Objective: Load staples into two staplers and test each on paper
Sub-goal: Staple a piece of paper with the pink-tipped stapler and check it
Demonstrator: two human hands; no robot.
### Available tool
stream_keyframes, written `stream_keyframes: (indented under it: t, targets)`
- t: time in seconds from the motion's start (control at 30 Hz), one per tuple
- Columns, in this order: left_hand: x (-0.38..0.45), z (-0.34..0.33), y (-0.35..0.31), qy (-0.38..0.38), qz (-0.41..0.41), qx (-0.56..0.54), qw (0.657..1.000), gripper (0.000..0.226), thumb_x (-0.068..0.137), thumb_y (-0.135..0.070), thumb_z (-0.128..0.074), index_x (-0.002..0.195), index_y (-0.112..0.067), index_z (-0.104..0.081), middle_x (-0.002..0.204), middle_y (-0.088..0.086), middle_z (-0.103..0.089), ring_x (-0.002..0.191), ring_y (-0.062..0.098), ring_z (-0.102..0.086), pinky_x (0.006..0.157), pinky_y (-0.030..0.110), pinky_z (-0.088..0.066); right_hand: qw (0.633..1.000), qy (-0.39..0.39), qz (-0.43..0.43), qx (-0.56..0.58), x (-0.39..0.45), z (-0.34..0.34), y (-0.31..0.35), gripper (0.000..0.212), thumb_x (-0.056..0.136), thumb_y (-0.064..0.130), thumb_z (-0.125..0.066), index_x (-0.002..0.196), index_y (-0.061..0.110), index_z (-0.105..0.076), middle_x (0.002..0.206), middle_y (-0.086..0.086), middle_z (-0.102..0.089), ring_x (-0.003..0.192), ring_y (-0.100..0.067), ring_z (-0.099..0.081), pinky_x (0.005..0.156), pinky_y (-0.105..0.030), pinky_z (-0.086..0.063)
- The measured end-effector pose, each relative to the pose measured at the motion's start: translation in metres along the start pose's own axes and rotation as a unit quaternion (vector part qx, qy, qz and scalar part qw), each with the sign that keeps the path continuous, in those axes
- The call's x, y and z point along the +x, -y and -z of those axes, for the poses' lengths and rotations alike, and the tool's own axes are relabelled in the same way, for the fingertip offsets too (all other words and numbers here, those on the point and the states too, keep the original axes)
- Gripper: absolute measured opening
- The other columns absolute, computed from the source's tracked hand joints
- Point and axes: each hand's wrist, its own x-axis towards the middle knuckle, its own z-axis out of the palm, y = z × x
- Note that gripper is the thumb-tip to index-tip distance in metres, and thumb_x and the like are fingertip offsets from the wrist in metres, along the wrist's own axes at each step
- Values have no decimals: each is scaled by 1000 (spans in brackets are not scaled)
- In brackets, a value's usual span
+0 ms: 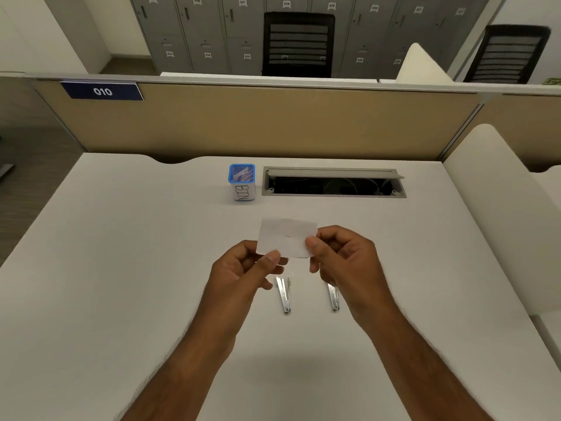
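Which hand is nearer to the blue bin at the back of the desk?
Left. The left hand is in front of the blue bin, almost in line with it; the right hand is in front too, but farther off to the right. Both hold the paper.

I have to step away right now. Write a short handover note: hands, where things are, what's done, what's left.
Left hand and right hand: both pinch one small paper slip above the desk.
Two metal staplers lie side by side on the desk beneath the hands, untouched.
Blue bin stands farther back, with scraps inside.
Done: cannot tell whether the staplers are loaded or the slip stapled.
Left: check both, test each on paper.
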Motion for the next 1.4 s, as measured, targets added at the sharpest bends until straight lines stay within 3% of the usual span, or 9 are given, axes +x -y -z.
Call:
stream_keyframes:
  t: [0.17,0.4,0.67,0.8,0.9,1.03,1.1,1.27,1.4]
  targets:
    - [-13,5,-23,16,-60,-25,998,26,91,-35,-71,99,-11,-73,88,6,-79,87,16,-73,78,36,-54,998,-18,56,-9,-16,-1,34,8,89,22,-74,96,20,-78,70,-6,-72,59,-19,-58,49,-28,-42]
    - [-28,8,-44,37,-109,-23,993,24,76,-50,-68,84,-29,-76,84,4,-78,77,11,-69,75,24,-59,988,-40,148,-27,-33,-4,62,33,82,25,-75,107,17,-56,78,-5,-77,61,-19,-71,64,-23,-58]
    - [-45,5,-60,12,-183,-5,983,11,76,-44,-71,80,-36,-76,83,-11,-78,76,6,-71,75,14,-56,969,-56,201,-132,-42,-5,61,6,90,29,-72,96,29,-73,89,13,-76,81,-24,-75,68,-50,-62]
    - [-48,7,-60,-47,-222,61,972,22,80,-48,-73,95,-33,-76,105,-10,-80,95,26,-75,89,29,-62,968,-48,188,-159,-42,-7,57,7,94,35,-69,99,38,-72,98,17,-76,91,-22,-74,70,-47,-63]
    - [-47,7,-60,-76,-265,121,954,19,82,-48,-73,94,-34,-73,109,-14,-77,91,25,-70,86,33,-61,963,-36,184,-193,-40,-10,55,6,98,42,-66,101,43,-71,104,17,-72,100,-15,-69,71,-34,-60]
    - [-48,6,-63,-76,-339,220,911,5,88,-42,-72,89,-44,-68,107,-28,-73,96,6,-67,79,18,-56,960,-15,162,-228,-42,-12,56,33,96,57,-52,105,38,-77,106,12,-63,104,-17,-64,74,-22,-53]
    - [-50,7,-63,-79,-385,282,875,8,89,-33,-77,94,-36,-72,114,-25,-74,104,5,-69,84,18,-55,964,8,157,-213,-46,-14,59,39,97,58,-48,103,34,-77,104,10,-64,106,-18,-65,79,-25,-52]
    - [-55,0,-62,-80,-464,407,783,14,90,-24,-78,96,-12,-82,120,-2,-78,107,21,-71,99,33,-52,971,40,160,-173,-52,-20,67,27,98,62,-43,84,51,-63,96,12,-66,103,-22,-66,85,-31,-54]
    - [-55,-4,-62,-88,-460,430,772,20,93,-30,-75,96,-12,-83,116,4,-79,108,26,-69,101,31,-47,979,45,143,-139,-53,-19,66,39,101,55,-42,103,28,-71,101,2,-72,105,-23,-69,92,-35,-58]
